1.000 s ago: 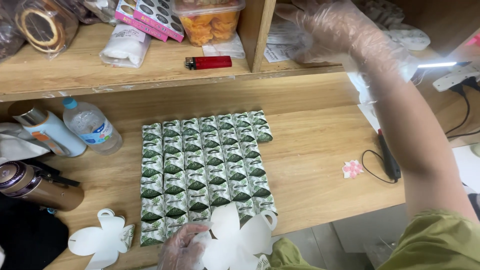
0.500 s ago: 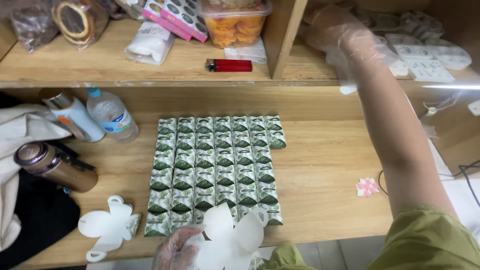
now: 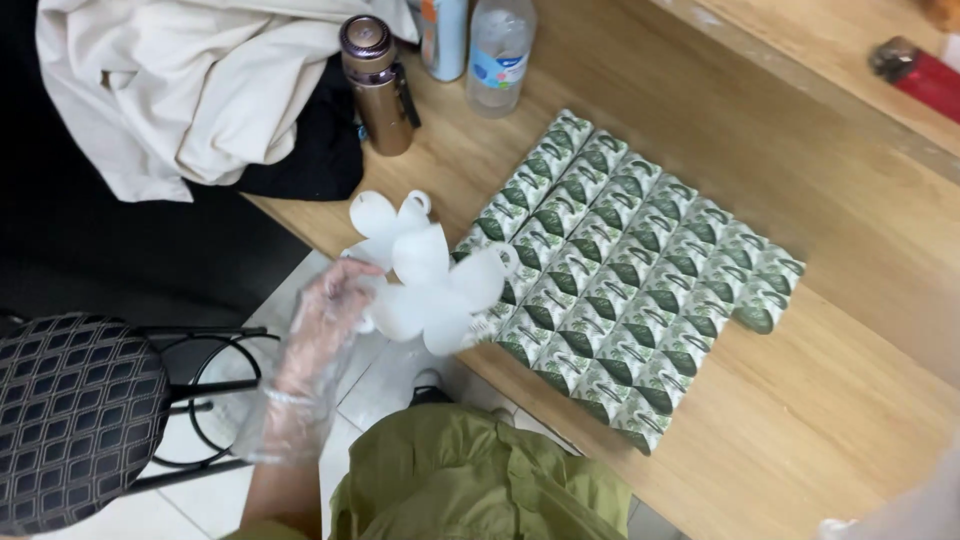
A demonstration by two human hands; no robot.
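Left hand (image 3: 325, 315), in a clear plastic glove: fingers closed on the near edge of a flat white die-cut box blank (image 3: 435, 285) with rounded flaps, held just above the near-left corner of the counter (image 3: 860, 400). The blank extends to the right of the hand and overlaps the nearest corner of a block of small folded boxes (image 3: 625, 270), white with green leaf print, packed edge to edge in rows on the counter and running diagonally away toward the right. A second white box blank (image 3: 385, 215) lies flat on the counter just behind the held one, partly covered by it. Right hand: only a blurred pale patch at the bottom right corner of the view, so whether it is open or closed cannot be told. Behind the blanks, well apart from the left hand: a bronze metal flask (image 3: 378, 85), a clear plastic water bottle (image 3: 497, 45) and a further bottle (image 3: 445, 35) beside it. A cream cloth (image 3: 190, 90) is heaped over dark fabric at the far left. A red lighter (image 3: 915, 75) rests on the shelf at top right. A stool with a checked seat (image 3: 75, 420) stands on the floor at lower left.
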